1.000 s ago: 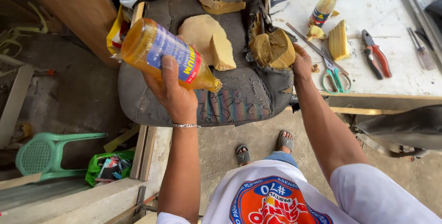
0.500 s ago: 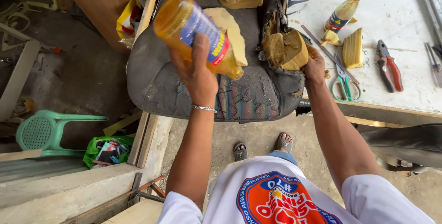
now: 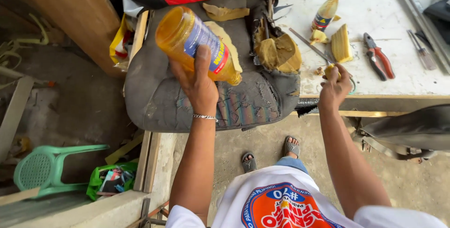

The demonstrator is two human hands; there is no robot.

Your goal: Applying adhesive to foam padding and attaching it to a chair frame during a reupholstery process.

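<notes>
Head view: left hand (image 3: 199,85) tilting amber plastic bottle (image 3: 197,45) further over worn grey seat cushion (image 3: 206,101); right hand (image 3: 335,85) now off cushion's right edge, clenched on small yellow piece (image 3: 331,70), probably foam.

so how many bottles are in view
2. One bottle, big and amber, is tipped in the left hand over the worn seat. A smaller one stands on the white table near the pliers. Others may be hidden.

Blue-red label (image 3: 208,45) on amber bottle (image 3: 192,42)
</notes>
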